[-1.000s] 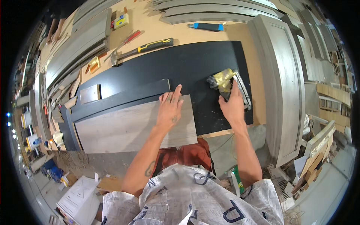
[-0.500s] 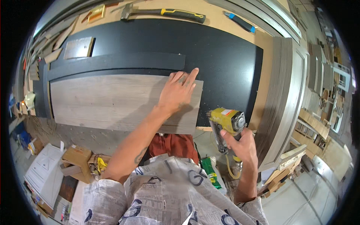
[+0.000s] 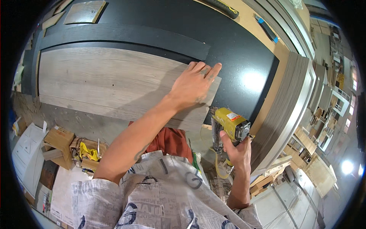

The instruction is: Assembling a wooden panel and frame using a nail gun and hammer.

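Note:
A grey wood-grain panel [image 3: 87,72] lies along the near side of the table, its far edge beside a black strip [image 3: 126,33]. My left hand [image 3: 194,84] is on the panel's right end, fingers bent over the far edge. My right hand [image 3: 237,150] grips a yellow and black nail gun [image 3: 230,119], just right of the panel's end. A yellow hose [image 3: 216,164] hangs below the tool. Under the panel and strip is a large black board [image 3: 244,57]. The nail gun's tip is hard to make out.
A small wood offcut [image 3: 84,12] lies at the far left. Beyond the black board are a hammer [image 3: 223,8] and a blue and black utility knife [image 3: 267,28]. Stacked grey panels [image 3: 282,110] stand along the right. Cardboard boxes [image 3: 59,143] sit on the floor at left.
My view has turned and shifted, so the table's things sit higher and tilted. The nail gun is nearer the panel's right end. Both hands keep their holds.

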